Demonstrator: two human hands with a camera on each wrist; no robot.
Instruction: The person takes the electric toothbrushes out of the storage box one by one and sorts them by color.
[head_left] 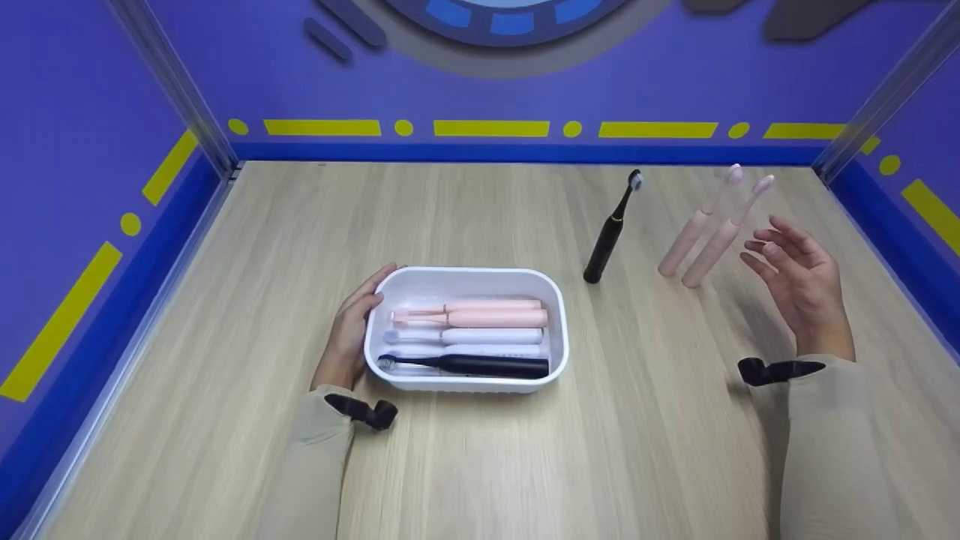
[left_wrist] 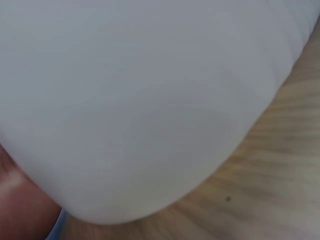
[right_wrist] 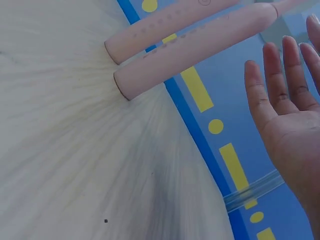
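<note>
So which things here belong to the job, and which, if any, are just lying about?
Likely the job:
white rounded plastic box
slim upright black toothbrush
two upright pink toothbrushes
in the box: two pink toothbrushes, two white toothbrushes, one black toothbrush

Just surroundings:
purple patterned wall panels
black wrist cameras

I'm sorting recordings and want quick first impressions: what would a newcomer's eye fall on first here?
Probably the white bin of toothbrushes near the middle of the table, its left end held by the left hand. To its right, a black toothbrush and two pink toothbrushes stand upright, the right hand beside the pink pair. Behind, a purple panel carries yellow bars.
</note>
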